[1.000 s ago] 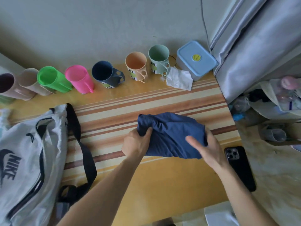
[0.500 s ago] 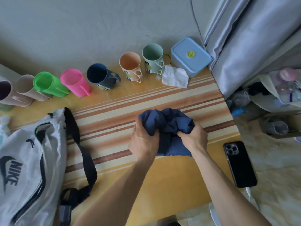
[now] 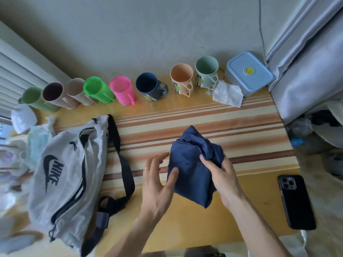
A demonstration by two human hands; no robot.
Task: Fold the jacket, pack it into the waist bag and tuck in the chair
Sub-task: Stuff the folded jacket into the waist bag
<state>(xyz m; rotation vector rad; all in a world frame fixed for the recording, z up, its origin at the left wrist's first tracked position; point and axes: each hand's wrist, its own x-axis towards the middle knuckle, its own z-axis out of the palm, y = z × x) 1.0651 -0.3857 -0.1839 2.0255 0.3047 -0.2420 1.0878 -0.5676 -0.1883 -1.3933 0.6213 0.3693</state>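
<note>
Gripping the folded navy jacket (image 3: pixel 189 164) at its bunched upper right corner, your right hand (image 3: pixel 222 179) is closed on the cloth, while your left hand (image 3: pixel 157 180) is open, fingers spread against the bundle's left edge. The bundle sits mid-tabletop (image 3: pixel 185 219), its long axis running away from you. The waist bag (image 3: pixel 68 175) lies well to the left, nearer your left hand, so the jacket must travel leftward.

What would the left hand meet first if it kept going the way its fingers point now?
The left hand has open fingers aimed up and right, its thumb already touching the folded navy jacket that the right hand grips. Going straight on, it would likely press into the jacket's near side first, though depth is hard to judge.
</note>
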